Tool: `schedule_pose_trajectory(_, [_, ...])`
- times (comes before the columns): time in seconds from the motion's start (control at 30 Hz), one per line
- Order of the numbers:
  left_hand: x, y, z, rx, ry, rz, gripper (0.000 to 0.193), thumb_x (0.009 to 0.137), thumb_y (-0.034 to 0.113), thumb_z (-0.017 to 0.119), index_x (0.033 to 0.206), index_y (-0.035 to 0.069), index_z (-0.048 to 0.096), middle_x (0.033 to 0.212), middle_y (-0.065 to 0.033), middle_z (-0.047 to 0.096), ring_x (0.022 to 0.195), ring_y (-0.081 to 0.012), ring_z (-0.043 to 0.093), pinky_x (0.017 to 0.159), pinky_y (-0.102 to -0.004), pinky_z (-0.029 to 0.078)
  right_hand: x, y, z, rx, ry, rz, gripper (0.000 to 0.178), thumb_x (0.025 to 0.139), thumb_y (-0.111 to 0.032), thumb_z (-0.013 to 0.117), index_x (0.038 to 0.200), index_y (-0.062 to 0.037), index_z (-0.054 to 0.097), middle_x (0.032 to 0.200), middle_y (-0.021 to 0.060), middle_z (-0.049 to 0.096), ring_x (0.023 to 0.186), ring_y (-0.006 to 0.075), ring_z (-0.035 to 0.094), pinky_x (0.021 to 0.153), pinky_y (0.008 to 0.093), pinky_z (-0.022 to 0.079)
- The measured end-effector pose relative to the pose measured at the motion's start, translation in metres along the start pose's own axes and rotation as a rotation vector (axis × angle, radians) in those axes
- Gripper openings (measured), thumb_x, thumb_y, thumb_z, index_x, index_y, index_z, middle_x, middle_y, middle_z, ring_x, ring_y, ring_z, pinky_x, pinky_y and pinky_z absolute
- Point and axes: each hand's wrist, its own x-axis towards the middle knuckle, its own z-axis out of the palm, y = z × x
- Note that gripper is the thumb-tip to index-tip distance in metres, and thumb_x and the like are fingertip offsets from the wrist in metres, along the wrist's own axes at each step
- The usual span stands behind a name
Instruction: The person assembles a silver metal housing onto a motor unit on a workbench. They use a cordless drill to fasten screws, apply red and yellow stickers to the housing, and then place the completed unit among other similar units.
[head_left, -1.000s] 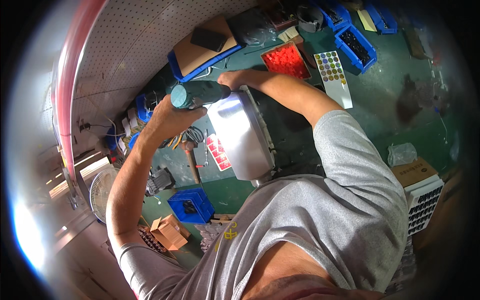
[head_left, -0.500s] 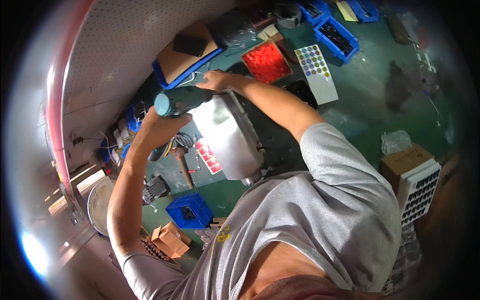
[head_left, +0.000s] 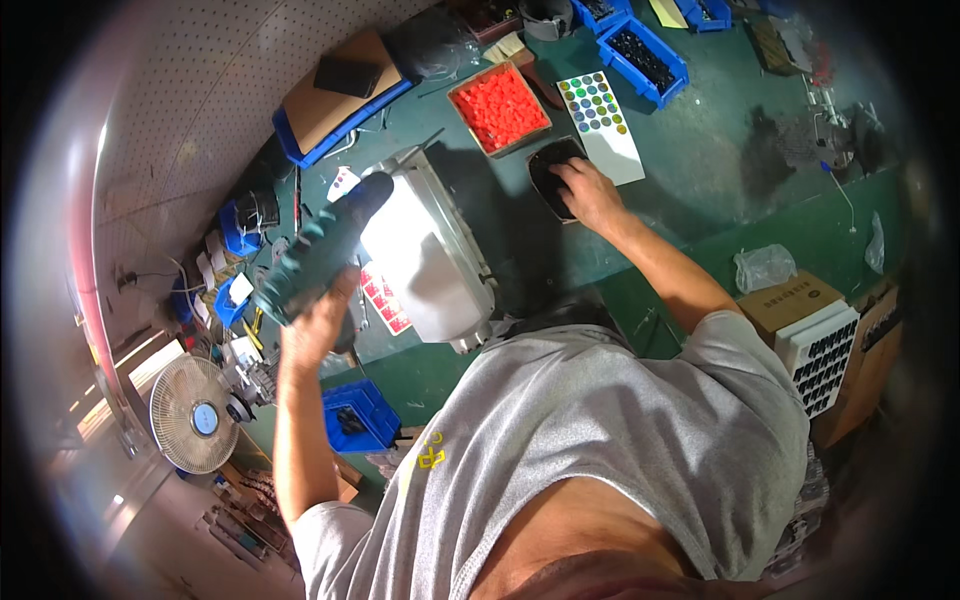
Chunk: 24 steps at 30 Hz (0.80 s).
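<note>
The casing (head_left: 425,245) lies nearest to the body, its long axis running away and slightly to the left. The left hand (head_left: 322,325) is clamped around the tool (head_left: 315,252), whose dark end points away and rightward, at the casing's far left side. Farther, right of the casing across bare worktop (head_left: 690,180), the right hand (head_left: 592,197) is the nearer one to the black tray (head_left: 545,180); its fingers are inside, and I cannot tell if they pinch something.

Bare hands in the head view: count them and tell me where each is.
2: the bare left hand, left of the silver metal housing, grips the dark green power tool; the bare right hand is at the small dark open box.
</note>
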Motion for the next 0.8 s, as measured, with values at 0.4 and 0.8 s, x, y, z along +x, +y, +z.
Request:
schedule_pose_trajectory(0.4, [-0.132,-0.033,0.072,-0.317,0.151,-0.102,0.038,0.093,0.027,0.077,0.124,0.006,0.066,0.113,-0.0051,0.068,0.102,-0.0183,0.061,0.091,-0.0363,0.050,0.015,0.008,0.009,0.062,-0.050,-0.030,0.011,0.086,-0.011,0.070,0.094,-0.0048,0.066,0.099,0.0150,0.066,0.097,0.0390,0.065,0.084,0.0488,0.053])
schedule_pose_trajectory(0.8, [-0.262,-0.124,0.074,-0.332,0.200,-0.061,0.035,0.093,0.024,0.077,0.122,0.007,0.066,0.106,-0.0011,0.068,0.091,-0.0133,0.062,0.083,-0.0318,0.052,0.018,0.027,0.041,-0.126,-0.002,0.020,0.015,0.088,-0.013,0.069,0.099,-0.0034,0.068,0.105,0.0211,0.068,0.104,0.0410,0.064,0.092,0.0494,0.051])
